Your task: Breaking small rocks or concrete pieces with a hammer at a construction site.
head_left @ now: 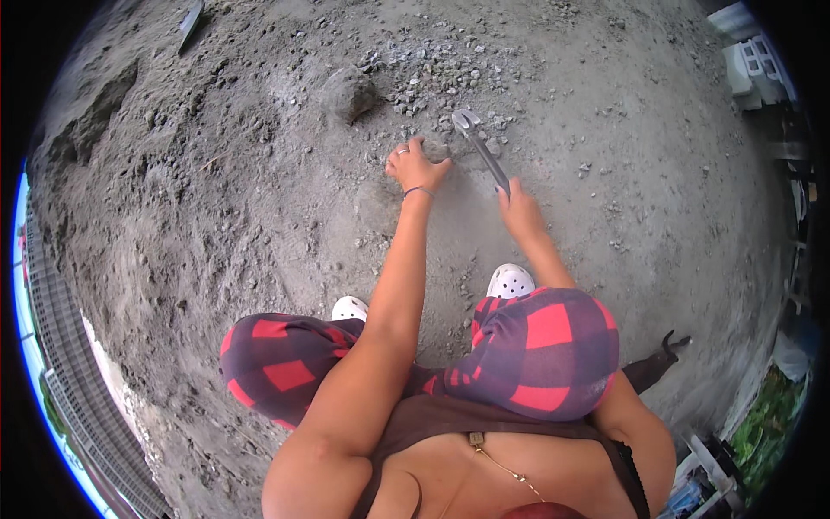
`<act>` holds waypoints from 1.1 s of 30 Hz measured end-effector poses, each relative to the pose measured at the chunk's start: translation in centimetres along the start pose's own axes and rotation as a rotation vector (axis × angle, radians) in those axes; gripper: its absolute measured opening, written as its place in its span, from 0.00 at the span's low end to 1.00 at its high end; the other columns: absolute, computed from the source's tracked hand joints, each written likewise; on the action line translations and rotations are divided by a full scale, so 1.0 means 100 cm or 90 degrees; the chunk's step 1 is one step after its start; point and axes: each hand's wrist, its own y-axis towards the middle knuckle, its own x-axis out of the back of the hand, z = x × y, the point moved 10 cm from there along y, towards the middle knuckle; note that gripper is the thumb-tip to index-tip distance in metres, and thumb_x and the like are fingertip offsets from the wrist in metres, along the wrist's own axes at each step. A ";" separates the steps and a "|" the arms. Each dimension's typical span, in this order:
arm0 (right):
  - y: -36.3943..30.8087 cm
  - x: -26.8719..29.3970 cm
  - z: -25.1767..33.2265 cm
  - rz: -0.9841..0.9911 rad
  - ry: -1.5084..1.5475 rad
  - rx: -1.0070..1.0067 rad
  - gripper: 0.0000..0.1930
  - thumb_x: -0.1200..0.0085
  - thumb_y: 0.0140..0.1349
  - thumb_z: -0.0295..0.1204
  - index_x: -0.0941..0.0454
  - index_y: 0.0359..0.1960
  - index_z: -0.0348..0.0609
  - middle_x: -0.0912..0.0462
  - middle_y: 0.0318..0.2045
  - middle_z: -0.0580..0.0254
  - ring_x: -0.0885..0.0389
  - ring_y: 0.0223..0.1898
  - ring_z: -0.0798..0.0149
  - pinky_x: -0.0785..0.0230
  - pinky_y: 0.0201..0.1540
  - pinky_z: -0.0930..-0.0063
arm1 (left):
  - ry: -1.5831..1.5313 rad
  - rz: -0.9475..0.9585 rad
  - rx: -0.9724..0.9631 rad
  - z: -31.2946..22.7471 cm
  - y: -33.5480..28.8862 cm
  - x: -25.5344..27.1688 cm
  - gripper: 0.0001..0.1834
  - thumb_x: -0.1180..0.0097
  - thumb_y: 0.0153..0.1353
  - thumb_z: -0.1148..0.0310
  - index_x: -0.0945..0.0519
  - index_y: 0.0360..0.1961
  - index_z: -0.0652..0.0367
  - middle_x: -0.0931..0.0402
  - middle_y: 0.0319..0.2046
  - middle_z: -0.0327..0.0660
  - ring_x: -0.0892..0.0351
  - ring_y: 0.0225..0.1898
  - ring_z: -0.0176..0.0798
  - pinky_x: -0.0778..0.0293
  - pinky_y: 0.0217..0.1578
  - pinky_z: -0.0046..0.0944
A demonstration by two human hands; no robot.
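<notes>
My left hand, with a ring and a wrist cord, reaches down to the ground in front of me. Its thumb and fingers curve around a grey stone, partly hidden by the hand. In my right hand is a claw hammer, gripped by the dark handle. The hammer's silver head points away from me, just right of the stone. Broken grey stone bits are scattered beyond both hands. A larger rock sits ahead and left of my left hand.
Rough grey soil spreads around my knees and white clogs. A flat pale piece lies at the far left. Hollow concrete blocks stand at the far right. A dark curved object is beyond my right knee.
</notes>
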 end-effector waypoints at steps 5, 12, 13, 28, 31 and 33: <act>-0.012 0.038 0.017 -0.054 0.136 0.014 0.12 0.60 0.56 0.37 0.37 0.29 0.38 0.27 0.18 0.43 0.28 0.24 0.41 0.38 0.25 0.54 | 0.004 0.000 0.020 0.014 -0.007 -0.004 0.35 0.39 0.24 0.53 0.30 0.41 0.51 0.34 0.40 0.45 0.42 0.46 0.48 0.53 0.48 0.46; -0.030 0.053 -0.018 -0.149 0.151 -0.034 0.12 0.61 0.57 0.36 0.36 0.31 0.38 0.27 0.18 0.44 0.28 0.24 0.42 0.38 0.24 0.57 | -0.034 0.075 0.021 -0.004 -0.015 -0.022 0.34 0.38 0.29 0.57 0.32 0.43 0.53 0.37 0.43 0.46 0.46 0.49 0.48 0.58 0.51 0.47; -0.021 0.046 -0.025 -0.139 0.085 -0.059 0.13 0.61 0.57 0.36 0.36 0.31 0.37 0.27 0.19 0.43 0.28 0.24 0.42 0.37 0.25 0.56 | -0.037 0.075 0.021 -0.002 -0.016 -0.026 0.34 0.38 0.29 0.57 0.32 0.43 0.53 0.37 0.43 0.46 0.46 0.49 0.48 0.58 0.51 0.47; -0.061 0.044 -0.022 -0.160 0.155 -0.039 0.11 0.60 0.57 0.35 0.37 0.35 0.40 0.27 0.20 0.44 0.28 0.23 0.42 0.39 0.24 0.55 | 0.014 0.049 -0.031 -0.004 -0.019 -0.020 0.38 0.38 0.31 0.57 0.36 0.48 0.55 0.38 0.45 0.48 0.48 0.52 0.49 0.57 0.51 0.49; -0.039 0.027 -0.042 -0.089 0.083 -0.085 0.10 0.60 0.57 0.34 0.37 0.33 0.39 0.27 0.20 0.44 0.29 0.24 0.41 0.39 0.24 0.55 | -0.012 0.036 -0.059 -0.022 -0.017 -0.027 0.36 0.39 0.32 0.57 0.35 0.47 0.55 0.37 0.45 0.47 0.48 0.52 0.49 0.58 0.51 0.48; -0.028 0.045 -0.038 -0.106 0.126 -0.070 0.10 0.59 0.57 0.34 0.37 0.32 0.39 0.27 0.19 0.46 0.29 0.23 0.43 0.39 0.23 0.58 | -0.025 0.003 -0.132 -0.034 -0.023 -0.028 0.35 0.39 0.33 0.58 0.34 0.46 0.55 0.37 0.44 0.45 0.48 0.52 0.49 0.57 0.51 0.48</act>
